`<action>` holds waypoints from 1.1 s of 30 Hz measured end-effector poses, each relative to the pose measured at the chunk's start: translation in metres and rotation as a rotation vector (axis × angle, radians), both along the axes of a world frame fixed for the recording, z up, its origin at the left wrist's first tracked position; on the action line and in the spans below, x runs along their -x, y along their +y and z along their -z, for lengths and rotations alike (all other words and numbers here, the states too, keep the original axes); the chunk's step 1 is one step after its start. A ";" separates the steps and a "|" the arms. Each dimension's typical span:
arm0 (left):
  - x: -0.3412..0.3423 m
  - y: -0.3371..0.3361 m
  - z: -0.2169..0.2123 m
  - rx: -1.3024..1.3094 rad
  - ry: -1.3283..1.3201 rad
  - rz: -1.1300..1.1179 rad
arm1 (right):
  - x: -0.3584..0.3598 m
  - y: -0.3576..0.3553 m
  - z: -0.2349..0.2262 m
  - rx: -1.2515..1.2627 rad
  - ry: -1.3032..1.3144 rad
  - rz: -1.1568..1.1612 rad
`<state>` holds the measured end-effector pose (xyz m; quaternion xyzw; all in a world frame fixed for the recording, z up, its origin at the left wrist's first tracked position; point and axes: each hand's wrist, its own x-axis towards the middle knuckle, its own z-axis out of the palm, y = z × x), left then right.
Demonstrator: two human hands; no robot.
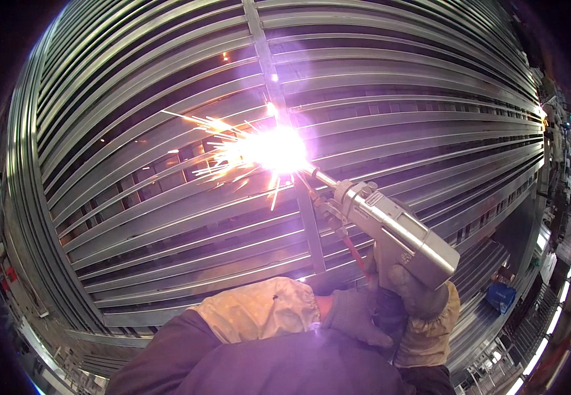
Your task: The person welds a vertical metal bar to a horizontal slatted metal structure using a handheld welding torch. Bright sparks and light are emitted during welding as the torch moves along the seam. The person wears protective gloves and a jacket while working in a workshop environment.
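Observation:
A silver handheld welding gun (397,227) points up and to the left from the lower right. Its nozzle (325,178) ends at a glaring white-violet arc (279,150) that throws orange sparks leftward and hides the joint. My gloved right hand (420,293) is closed around the gun's grip. Just left of it, my gloved left hand (358,317) is closed around a dark part below the grip; whether that is cable or handle I cannot tell. A thin red tube (355,253) runs up to a bracket beside the nozzle. Under the arc, a flat metal crossbar (310,230) lies across long parallel steel bars (200,230).
The bar framework fills most of the view, bounded at left by a side rail (68,276). Beyond it at the lower right lie more stacked bars and a blue item (500,297). Small red objects (10,275) sit at the far left. Another bright glow (541,113) shows at the right edge.

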<state>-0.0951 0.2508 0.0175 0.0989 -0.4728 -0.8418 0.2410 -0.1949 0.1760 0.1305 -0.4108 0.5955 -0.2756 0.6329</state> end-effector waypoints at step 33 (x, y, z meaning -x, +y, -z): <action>0.010 0.015 0.013 -0.023 -0.015 0.019 | 0.076 0.071 0.013 -0.109 0.583 0.092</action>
